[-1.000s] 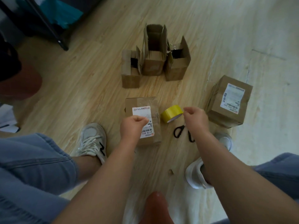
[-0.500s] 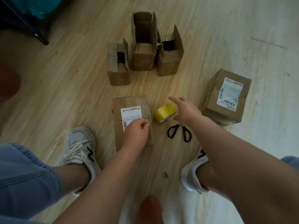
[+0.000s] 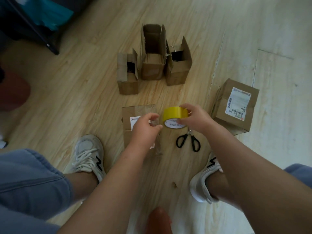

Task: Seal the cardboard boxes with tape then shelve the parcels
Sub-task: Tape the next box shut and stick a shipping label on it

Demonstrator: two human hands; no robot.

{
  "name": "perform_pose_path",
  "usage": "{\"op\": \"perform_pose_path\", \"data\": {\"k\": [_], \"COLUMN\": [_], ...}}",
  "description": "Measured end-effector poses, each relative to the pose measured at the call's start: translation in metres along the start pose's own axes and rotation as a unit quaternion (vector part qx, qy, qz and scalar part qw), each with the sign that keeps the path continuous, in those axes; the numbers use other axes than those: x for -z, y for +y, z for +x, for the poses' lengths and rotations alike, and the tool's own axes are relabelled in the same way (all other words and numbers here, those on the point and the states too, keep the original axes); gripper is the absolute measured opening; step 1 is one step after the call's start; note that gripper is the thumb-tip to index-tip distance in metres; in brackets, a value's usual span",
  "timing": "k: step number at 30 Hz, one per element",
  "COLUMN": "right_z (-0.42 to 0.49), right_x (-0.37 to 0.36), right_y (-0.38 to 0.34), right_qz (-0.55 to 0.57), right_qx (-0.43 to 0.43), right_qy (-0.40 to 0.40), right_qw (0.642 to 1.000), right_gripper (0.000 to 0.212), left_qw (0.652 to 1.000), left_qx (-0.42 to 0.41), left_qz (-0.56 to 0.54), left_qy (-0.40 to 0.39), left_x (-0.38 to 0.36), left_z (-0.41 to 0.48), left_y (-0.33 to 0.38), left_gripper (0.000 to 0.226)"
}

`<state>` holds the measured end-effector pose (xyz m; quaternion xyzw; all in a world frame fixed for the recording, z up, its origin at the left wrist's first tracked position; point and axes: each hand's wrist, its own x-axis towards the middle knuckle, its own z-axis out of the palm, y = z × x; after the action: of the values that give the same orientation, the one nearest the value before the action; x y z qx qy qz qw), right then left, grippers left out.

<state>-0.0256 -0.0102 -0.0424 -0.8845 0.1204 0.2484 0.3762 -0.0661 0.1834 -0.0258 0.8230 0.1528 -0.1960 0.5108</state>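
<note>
Holding: tape roll (image 3: 174,114), centre frame, clasped in right grip (image 3: 194,119); left grip (image 3: 145,128) pinching its loose clear strip (image 3: 158,146) above the labelled box (image 3: 135,110); risk judged: slack strip folding, sticking to itself.

views: one, worn on the head | aim: forward and steeply down at the wooden floor (image 3: 70,102) | centre: the tape roll (image 3: 175,113), gripped by the right hand (image 3: 195,120), left hand (image 3: 145,130) just beside it | range: close, forearms (image 3: 118,183) and shoes (image 3: 89,154) are taken in toward the lower edge | overlap: single view only
</note>
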Motion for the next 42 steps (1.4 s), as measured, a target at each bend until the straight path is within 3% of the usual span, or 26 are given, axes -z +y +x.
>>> {"op": "perform_pose_path", "data": {"k": [3,5,11,16,20,25,28,30,36,39,42], "right_z": [-0.021,-0.035,-0.062,-0.074,-0.078,-0.081,-0.082,-0.082,-0.08,-0.083,-0.081], "right_x": [0.007,0.007,0.01,0.016,0.008,0.003,0.0,0.0,-0.006,-0.005,-0.01], "right_y": [-0.015,-0.024,-0.04,-0.048,-0.054,-0.058,-0.058,-0.059,-0.056,-0.052,-0.044], "right_qz": [0.07,0.081,0.041,0.029,0.034,0.013,0.008,0.001,-0.009,-0.016,0.045], "right_qx": [0.013,0.028,0.049,0.062,0.078,0.105,0.115,0.116,0.092,0.053,0.007], "right_qy": [-0.019,-0.032,-0.067,-0.084,-0.038,-0.004,-0.001,-0.006,-0.078,-0.148,-0.174], "right_qw": [0.997,0.996,0.996,0.994,0.996,0.994,0.993,0.993,0.993,0.987,0.984], "right_gripper": [0.063,0.061,0.065,0.051,0.052,0.043,0.042,0.043,0.041,0.026,0.027], "left_qw": [0.998,0.994,0.992,0.993,0.996,0.997,0.997,0.997,0.998,0.997,0.994], "left_qx": [-0.036,-0.064,-0.069,-0.042,-0.046,-0.015,-0.037,-0.047,-0.017,0.027,0.082], "left_qz": [0.013,0.046,0.032,-0.033,-0.061,-0.067,-0.073,-0.057,-0.042,-0.059,-0.063], "left_qy": [-0.041,-0.07,-0.103,-0.109,-0.055,-0.019,0.012,0.037,0.05,0.036,0.027], "left_x": [0.011,0.018,0.044,0.057,0.053,0.044,0.038,0.034,0.034,0.037,0.037], "left_z": [-0.002,-0.004,-0.006,-0.014,-0.019,-0.021,-0.023,-0.023,-0.017,-0.015,-0.013], "left_y": [0.016,0.022,0.022,0.02,0.024,0.026,0.027,0.025,0.015,0.006,-0.002], "left_gripper": [0.064,0.073,0.056,0.057,0.054,0.031,0.009,0.006,0.011,0.014,0.021]}}
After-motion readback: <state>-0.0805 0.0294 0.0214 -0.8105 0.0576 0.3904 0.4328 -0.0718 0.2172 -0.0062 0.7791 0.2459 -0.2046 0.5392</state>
